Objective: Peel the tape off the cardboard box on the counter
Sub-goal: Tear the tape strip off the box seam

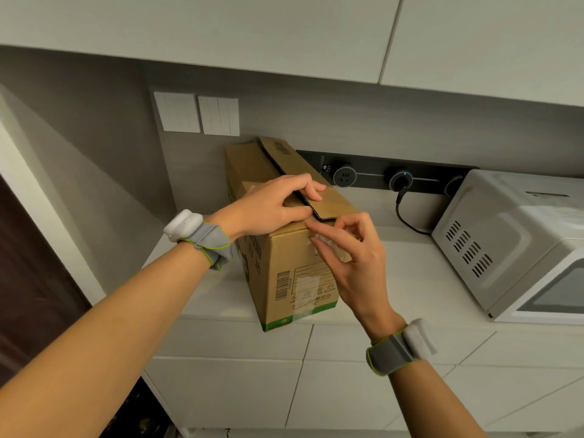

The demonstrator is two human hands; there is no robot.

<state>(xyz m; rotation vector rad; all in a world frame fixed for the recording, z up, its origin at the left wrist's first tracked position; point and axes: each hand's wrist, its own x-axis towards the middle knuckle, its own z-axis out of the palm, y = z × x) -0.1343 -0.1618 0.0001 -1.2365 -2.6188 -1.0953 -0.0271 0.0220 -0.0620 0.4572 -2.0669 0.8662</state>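
Clearly the peel is only begun: the right hand [350,257] pinches a crumpled end of clear tape [328,243] at the front top edge of the cardboard box [284,279], which stands on the counter [410,279] against the wall. The left hand [271,207] curls fingers and thumb round a loose top flap [328,203], steadying it. I'd pull low and slowly along the seam. What the box holds is hidden.
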